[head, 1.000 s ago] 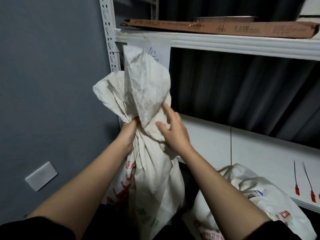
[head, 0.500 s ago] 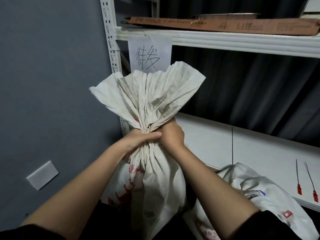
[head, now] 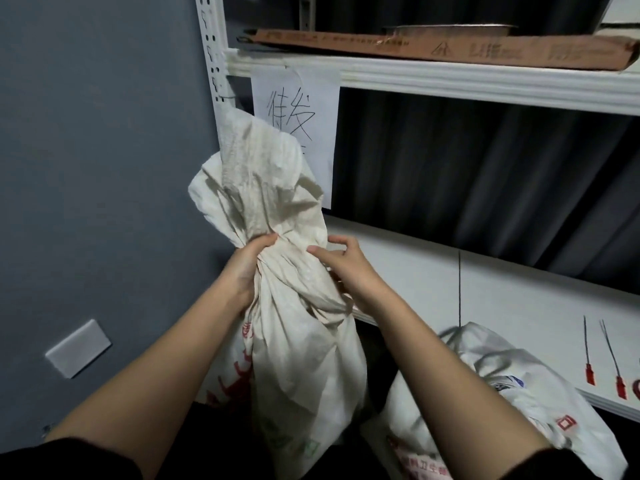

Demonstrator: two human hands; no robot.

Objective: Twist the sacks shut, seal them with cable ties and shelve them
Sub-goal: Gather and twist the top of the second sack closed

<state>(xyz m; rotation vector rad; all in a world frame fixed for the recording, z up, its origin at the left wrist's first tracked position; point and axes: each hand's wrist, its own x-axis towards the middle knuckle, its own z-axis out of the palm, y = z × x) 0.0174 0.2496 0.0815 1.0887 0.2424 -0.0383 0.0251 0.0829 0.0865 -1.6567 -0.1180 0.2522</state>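
A cream woven sack point(head: 304, 348) with red print stands upright in front of me, its neck gathered and twisted. My left hand point(head: 247, 266) grips the neck from the left. My right hand point(head: 346, 266) is at the neck's right side, fingers curled against the cloth with the thumb pointing left. The sack's loose top point(head: 263, 181) flops up and to the left above my hands. A second white sack point(head: 519, 403) lies at the lower right. Red-tipped cable ties point(head: 588, 362) lie on the white shelf point(head: 519, 296) at the right.
A white metal rack upright point(head: 211, 46) stands beside a grey wall with a white wall plate point(head: 79, 348). The upper shelf point(head: 450, 77) carries a flat brown cardboard box point(head: 433, 46). A handwritten paper sign point(head: 298, 133) hangs from it. Dark curtain fabric hangs behind the shelves.
The sack's top, fanned out wide half a second ago, has turned and now flops left. My right hand has loosened from a tight grip on the neck and shifted to its right side.
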